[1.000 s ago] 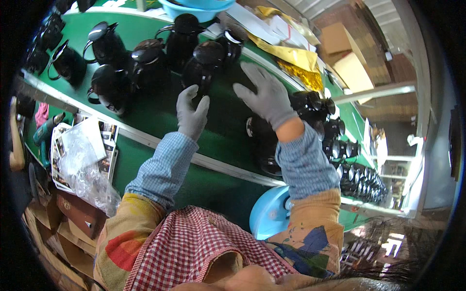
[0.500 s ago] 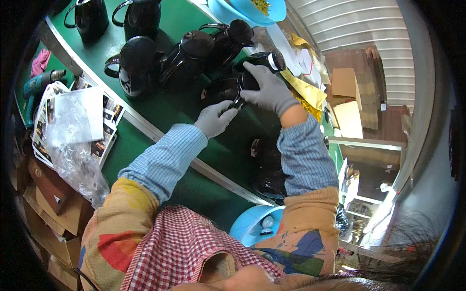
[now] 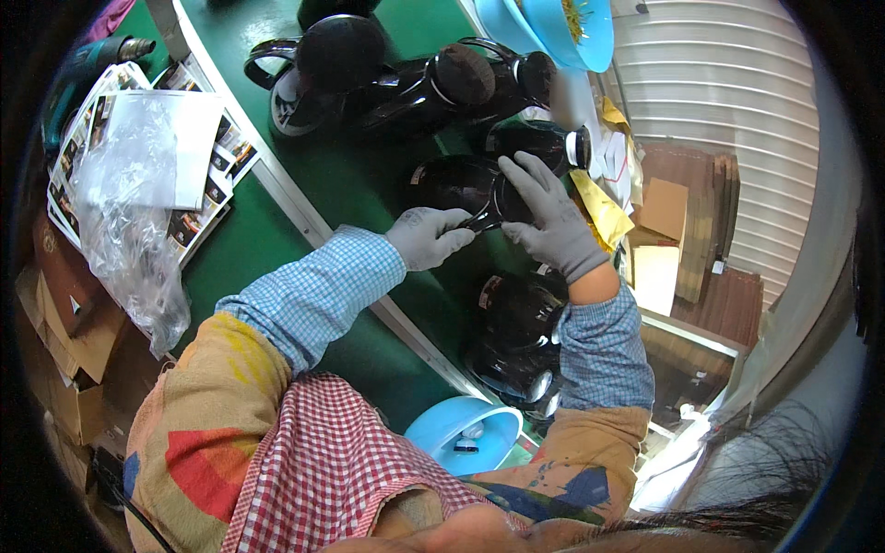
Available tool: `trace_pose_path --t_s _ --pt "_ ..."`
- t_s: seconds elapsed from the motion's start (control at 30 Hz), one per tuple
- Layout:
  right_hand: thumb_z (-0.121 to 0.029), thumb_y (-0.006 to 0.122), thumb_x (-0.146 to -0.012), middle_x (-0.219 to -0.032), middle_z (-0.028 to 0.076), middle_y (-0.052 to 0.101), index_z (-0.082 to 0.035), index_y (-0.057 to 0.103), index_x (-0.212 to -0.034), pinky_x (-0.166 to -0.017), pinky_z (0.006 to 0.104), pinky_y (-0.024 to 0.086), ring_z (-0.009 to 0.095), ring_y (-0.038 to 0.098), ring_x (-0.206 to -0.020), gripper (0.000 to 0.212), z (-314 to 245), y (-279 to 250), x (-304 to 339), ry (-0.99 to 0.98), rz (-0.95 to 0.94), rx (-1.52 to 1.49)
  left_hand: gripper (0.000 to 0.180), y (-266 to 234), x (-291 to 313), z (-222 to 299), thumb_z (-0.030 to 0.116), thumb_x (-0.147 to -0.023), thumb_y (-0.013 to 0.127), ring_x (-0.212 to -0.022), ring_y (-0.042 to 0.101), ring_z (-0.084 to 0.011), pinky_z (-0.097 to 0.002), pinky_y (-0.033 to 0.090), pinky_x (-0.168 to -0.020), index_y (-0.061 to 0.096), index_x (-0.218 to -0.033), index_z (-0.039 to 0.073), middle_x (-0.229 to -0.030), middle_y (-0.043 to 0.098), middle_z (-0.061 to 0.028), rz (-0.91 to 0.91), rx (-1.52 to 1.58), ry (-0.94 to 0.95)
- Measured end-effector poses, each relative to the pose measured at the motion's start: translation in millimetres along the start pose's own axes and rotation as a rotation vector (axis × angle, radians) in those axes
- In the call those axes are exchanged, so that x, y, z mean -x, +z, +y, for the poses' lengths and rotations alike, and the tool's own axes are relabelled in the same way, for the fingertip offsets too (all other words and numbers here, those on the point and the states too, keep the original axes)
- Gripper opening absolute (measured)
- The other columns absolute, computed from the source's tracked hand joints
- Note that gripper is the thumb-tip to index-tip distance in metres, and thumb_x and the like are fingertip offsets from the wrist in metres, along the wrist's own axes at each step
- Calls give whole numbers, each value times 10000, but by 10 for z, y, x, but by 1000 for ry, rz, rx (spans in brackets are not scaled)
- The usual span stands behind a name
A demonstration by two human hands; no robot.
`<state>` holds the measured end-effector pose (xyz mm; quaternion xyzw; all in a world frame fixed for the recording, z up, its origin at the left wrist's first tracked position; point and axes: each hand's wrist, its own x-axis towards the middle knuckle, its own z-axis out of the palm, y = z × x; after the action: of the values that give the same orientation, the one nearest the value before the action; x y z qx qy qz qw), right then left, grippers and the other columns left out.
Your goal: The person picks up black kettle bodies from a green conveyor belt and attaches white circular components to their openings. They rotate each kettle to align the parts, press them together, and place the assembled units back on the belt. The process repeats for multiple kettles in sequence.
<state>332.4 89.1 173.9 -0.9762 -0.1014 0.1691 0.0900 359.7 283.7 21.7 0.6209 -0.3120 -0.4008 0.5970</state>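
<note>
A glossy black jug lies on its side on the green work surface in front of me. My left hand, in a grey glove, is closed on its handle. My gloved right hand rests over the jug's top end with the fingers bent across it; the palm side is hidden. Another black jug lies just beyond, its pale-rimmed opening facing right. Several more black jugs with handles stand farther off to the left. Near my right forearm are more dark jugs, partly covered by the sleeve.
A metal rail crosses the green surface. Left of it lie printed sheets under clear plastic and a teal power tool. A blue basin holding small parts sits close to me. Blue bowls and gold foil are at far right.
The view has shifted, so the jugs look nearer and larger. My left hand keeps its hold on the handle; my right hand's fingers have spread slightly over the jug's top end.
</note>
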Motion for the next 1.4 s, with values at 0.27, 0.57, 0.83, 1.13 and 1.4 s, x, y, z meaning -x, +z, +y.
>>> trace_pose_path --t_s 0.27,0.57,0.83,1.13,1.4 --pt "-54 834 -680 -1467 183 436 -199 437 -1514 -1147 452 396 400 449 -1346 935 53 0 -21 -57 -18 -25 327 10 -23 -70 311 -1062 506 -710 583 -176 -368 481 -682 619 -1262 78 -776 610 -61 -44 -18 16" --pt "-394 757 -830 -1377 216 519 -164 431 -1515 -1069 462 450 405 538 -1265 792 0 -30 -119 62 -111 151 380 -56 25 -4 327 -1063 500 -717 635 -180 -361 502 -685 585 -1338 78 -797 645 -77 -91 -55 3" --pt "-709 477 -943 -1335 278 599 -110 399 -1539 -1015 464 475 422 587 -1239 849 81 58 11 183 196 323 282 28 3 44 357 -1031 542 -787 652 -248 -408 494 -760 640 -1147 120 -811 646 -91 -65 -43 -111" --pt "-675 451 -981 -1220 253 673 -88 522 -1454 -981 450 493 424 643 -1139 757 156 209 352 325 336 -217 297 126 -73 -84 307 -1044 542 -691 561 -200 -379 468 -674 627 -1215 79 -762 591 -73 -37 -28 -30" --pt "-523 710 -801 -1487 231 467 -123 366 -1556 -1114 456 394 399 444 -1360 921 37 119 169 106 50 106 284 118 -22 -87 297 -1046 539 -693 568 -196 -372 463 -674 629 -1190 70 -750 584 -73 -14 -9 5"
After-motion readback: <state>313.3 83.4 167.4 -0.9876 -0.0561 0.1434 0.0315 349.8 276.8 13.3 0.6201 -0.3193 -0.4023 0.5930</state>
